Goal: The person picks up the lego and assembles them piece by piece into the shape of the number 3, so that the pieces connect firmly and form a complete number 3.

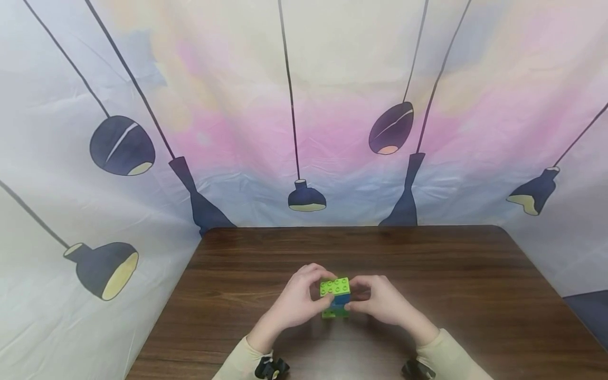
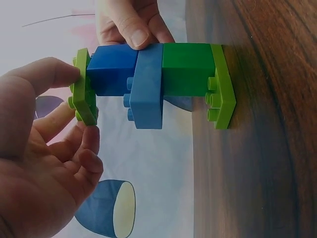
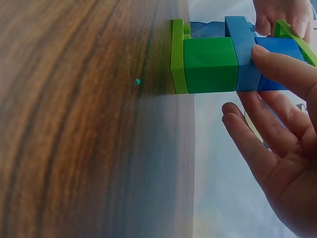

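Observation:
A stack of toy building bricks stands on the wooden table, with a lime base plate (image 2: 225,89), a green brick (image 2: 188,69), a lighter blue brick (image 2: 147,94) and a dark blue brick (image 2: 113,69). At its top a lime plate (image 1: 334,286) sits slightly tilted against the dark blue brick; whether it is pressed on I cannot tell. My left hand (image 1: 299,298) pinches this top plate between thumb and fingers. From the other side my right hand (image 1: 386,303) grips the stack at the blue bricks, its thumb across them in the right wrist view.
Under the stack spreads the dark brown wooden table (image 1: 256,253). A small teal speck (image 3: 137,82) lies on it in the right wrist view. Behind the table hangs a cloth backdrop (image 1: 342,63) printed with lamps.

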Motion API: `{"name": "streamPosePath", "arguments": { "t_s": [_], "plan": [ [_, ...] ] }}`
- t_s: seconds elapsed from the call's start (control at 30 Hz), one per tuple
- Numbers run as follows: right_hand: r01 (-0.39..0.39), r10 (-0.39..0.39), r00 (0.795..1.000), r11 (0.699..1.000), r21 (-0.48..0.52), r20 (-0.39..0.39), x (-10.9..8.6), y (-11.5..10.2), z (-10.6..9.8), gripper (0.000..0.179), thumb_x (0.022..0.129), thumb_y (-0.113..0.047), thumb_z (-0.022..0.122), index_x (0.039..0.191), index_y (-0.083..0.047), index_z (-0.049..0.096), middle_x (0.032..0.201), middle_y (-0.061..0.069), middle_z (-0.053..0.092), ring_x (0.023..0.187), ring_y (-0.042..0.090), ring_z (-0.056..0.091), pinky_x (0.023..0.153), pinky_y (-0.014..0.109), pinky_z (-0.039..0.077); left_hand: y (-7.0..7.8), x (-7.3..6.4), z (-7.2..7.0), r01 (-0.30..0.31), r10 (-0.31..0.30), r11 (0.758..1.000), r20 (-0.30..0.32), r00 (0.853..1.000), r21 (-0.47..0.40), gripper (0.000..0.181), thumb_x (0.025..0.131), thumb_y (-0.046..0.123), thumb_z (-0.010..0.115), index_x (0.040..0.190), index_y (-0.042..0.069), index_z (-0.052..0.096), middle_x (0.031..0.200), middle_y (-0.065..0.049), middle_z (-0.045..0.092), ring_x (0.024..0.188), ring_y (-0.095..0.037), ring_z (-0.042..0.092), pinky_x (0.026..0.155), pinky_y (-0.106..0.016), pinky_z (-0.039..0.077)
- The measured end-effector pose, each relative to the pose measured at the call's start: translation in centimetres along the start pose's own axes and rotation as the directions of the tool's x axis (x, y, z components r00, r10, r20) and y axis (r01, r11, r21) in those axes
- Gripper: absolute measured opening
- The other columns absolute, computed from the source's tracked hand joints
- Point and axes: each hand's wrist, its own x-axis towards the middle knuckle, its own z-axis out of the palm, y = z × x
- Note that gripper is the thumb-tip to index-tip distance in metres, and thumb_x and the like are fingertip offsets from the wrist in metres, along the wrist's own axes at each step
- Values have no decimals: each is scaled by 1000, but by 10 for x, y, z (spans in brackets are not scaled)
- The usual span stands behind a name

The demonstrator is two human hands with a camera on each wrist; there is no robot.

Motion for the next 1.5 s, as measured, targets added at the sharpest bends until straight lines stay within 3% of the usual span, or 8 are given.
{"name": "streamPosePath", "arguments": {
  "t_s": [0.13,0.47,0.67,0.8,1.07,1.5],
  "plan": [
    [2,-2,1000,1000,-12,2,0,0,-1,28,90,-19,88,116,-16,76,111,-4,76,105,18,76,89,33,60,0,0,1,3,-3,1000,-18,1000,-8,30,93,22,84,122,20,76,114,15,67,110,-11,58,94,-45,52],
    [-5,5,1000,1000,-8,10,0,0,-2,28,92,-20,87,117,-17,76,111,-6,75,105,15,75,88,33,60,-1,1,4,19,-20,999,-33,999,-26,29,93,24,85,121,18,79,110,13,65,99,-11,57,80,-35,52],
    [-9,9,1000,1000,-6,16,0,0,-1,28,92,-21,87,118,-16,76,114,-3,76,106,17,75,89,33,60,0,-1,4,49,-50,998,-15,999,-50,28,96,25,83,122,18,78,111,12,64,101,-12,56,83,-43,56],
    [-5,5,1000,1000,1,15,0,-2,-1,29,92,-21,87,118,-14,76,114,-1,76,106,19,75,89,34,60,1,-2,5,53,-54,997,-12,998,-59,27,96,23,82,122,18,78,111,12,63,104,-12,57,86,-39,56],
    [1,-1,1000,1000,10,21,0,0,0,28,92,-20,87,117,-14,76,112,-3,76,103,17,76,87,32,61,3,-3,8,29,-29,1000,-36,999,-1,25,95,22,82,120,18,78,109,13,62,101,-11,54,84,-33,51],
    [15,-16,1000,1000,16,19,-1,2,0,29,92,-21,88,117,-15,76,111,-3,76,102,18,77,85,32,61,6,-2,8,53,-53,998,-21,998,16,26,95,22,82,121,19,77,109,12,60,95,-12,50,77,-30,46]
  ]
}}
